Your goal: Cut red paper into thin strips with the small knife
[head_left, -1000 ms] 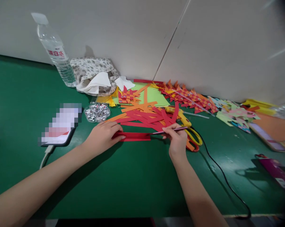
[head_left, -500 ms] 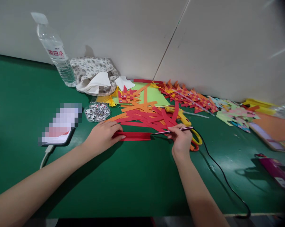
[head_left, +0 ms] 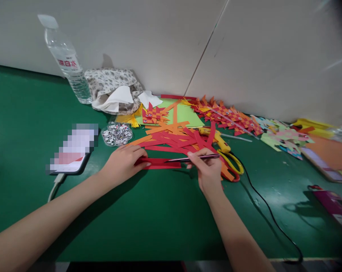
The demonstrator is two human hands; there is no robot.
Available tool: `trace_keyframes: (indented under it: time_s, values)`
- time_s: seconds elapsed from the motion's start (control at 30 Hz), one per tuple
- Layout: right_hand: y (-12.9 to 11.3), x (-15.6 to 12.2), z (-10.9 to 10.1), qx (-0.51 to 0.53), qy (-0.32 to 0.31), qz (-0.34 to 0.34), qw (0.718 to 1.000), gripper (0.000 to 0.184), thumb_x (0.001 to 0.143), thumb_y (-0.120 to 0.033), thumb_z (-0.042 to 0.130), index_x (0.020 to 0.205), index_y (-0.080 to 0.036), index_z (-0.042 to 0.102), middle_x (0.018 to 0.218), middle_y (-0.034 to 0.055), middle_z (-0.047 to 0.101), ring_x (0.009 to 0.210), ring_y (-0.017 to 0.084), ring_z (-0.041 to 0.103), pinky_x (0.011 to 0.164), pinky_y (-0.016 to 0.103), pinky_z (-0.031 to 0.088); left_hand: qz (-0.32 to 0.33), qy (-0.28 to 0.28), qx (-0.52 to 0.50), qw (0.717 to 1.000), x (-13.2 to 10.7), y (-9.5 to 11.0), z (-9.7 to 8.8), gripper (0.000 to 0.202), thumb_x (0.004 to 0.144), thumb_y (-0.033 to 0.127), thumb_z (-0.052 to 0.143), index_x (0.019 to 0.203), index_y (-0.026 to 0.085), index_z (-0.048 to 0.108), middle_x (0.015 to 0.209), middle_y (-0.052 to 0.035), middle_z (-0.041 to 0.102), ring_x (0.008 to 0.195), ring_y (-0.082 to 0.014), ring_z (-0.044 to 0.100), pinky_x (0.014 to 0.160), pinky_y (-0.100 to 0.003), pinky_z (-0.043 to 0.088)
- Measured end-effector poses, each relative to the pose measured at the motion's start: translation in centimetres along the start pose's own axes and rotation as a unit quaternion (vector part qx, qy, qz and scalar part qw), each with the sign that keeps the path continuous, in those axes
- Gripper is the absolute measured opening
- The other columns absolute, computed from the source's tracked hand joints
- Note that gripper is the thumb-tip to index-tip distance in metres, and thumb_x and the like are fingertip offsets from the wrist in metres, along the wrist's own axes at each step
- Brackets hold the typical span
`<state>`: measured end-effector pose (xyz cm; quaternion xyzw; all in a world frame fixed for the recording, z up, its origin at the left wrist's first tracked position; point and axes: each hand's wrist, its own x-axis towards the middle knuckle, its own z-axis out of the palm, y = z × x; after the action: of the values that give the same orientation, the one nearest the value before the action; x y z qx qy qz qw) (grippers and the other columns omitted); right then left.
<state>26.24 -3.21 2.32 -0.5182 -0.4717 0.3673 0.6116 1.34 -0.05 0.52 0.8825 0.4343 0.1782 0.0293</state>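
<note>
My left hand (head_left: 124, 162) lies on the left end of a folded red paper strip (head_left: 162, 163) on the green table (head_left: 148, 219), fingers pressing it down. My right hand (head_left: 206, 168) pinches a thin metal tool (head_left: 193, 158), held almost level with its tip over the middle of that strip. Just behind the strip lies a loose heap of red and orange paper strips (head_left: 176, 138).
A phone (head_left: 71, 149) on a cable lies left, beside a tray of googly eyes (head_left: 116, 134). A water bottle (head_left: 65, 60) and patterned cloth (head_left: 114, 88) stand at the back. Yellow scissors (head_left: 230, 158), a black cord (head_left: 273, 219), woven paper figures (head_left: 230, 117) and another phone (head_left: 318, 164) lie right.
My right hand has slid left along the red strip with the tool, so the tip now sits over the strip's middle. My left hand has stayed put.
</note>
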Motion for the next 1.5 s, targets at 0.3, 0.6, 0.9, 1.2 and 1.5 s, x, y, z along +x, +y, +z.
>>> trace_keyframes:
  time_s: [0.3, 0.6, 0.9, 1.2, 1.5]
  values:
    - [0.1, -0.8, 1.2, -0.087, -0.099, 0.050, 0.990, 0.028, 0.069, -0.041, 0.079, 0.067, -0.020, 0.061, 0.056, 0.0008, 0.069, 0.054, 0.017, 0.067, 0.053, 0.026, 0.051, -0.001, -0.004, -0.004, 1.000, -0.1, -0.1, 0.1, 0.019, 0.088, 0.039, 0.059, 0.089, 0.021, 0.062, 0.089, -0.0037, 0.070, 0.081, -0.0211, 0.066, 0.071, -0.032, 0.048]
    - [0.5, -0.3, 0.9, -0.081, -0.081, 0.048, 0.992, 0.029, 0.068, -0.040, 0.080, 0.065, -0.020, 0.060, 0.055, -0.0010, 0.065, 0.053, 0.017, 0.067, 0.052, 0.026, 0.051, -0.010, -0.010, -0.004, 1.000, -0.1, 0.0, 0.0, 0.019, 0.088, 0.038, 0.061, 0.090, 0.020, 0.063, 0.089, -0.0046, 0.070, 0.081, -0.0232, 0.065, 0.071, -0.034, 0.048]
    - [0.7, 0.7, -0.7, -0.043, -0.019, 0.011, 0.999, 0.027, 0.063, -0.033, 0.080, 0.059, -0.021, 0.056, 0.051, -0.0042, 0.057, 0.045, 0.013, 0.056, 0.048, 0.025, 0.044, -0.007, -0.005, -0.003, 1.000, -0.2, 0.0, 0.1, 0.021, 0.089, 0.041, 0.059, 0.090, 0.020, 0.062, 0.091, -0.0047, 0.070, 0.082, -0.0227, 0.065, 0.072, -0.034, 0.047]
    - [1.2, 1.4, -1.6, -0.027, 0.021, -0.020, 0.999, 0.020, 0.062, -0.022, 0.074, 0.054, -0.020, 0.057, 0.050, -0.0049, 0.055, 0.044, 0.012, 0.051, 0.049, 0.026, 0.040, -0.006, -0.004, 0.001, 1.000, -0.1, 0.0, 0.0, 0.022, 0.089, 0.041, 0.060, 0.090, 0.019, 0.063, 0.090, -0.0043, 0.070, 0.081, -0.0227, 0.065, 0.071, -0.034, 0.047]
    - [0.2, 1.5, -2.1, -0.060, 0.087, -0.070, 0.992, 0.019, 0.060, -0.016, 0.069, 0.048, -0.020, 0.056, 0.045, -0.0050, 0.052, 0.042, 0.011, 0.047, 0.045, 0.026, 0.036, -0.013, -0.010, -0.007, 1.000, -0.2, 0.0, 0.1, 0.022, 0.089, 0.041, 0.060, 0.091, 0.019, 0.063, 0.090, -0.0041, 0.069, 0.082, -0.0227, 0.065, 0.073, -0.034, 0.046]
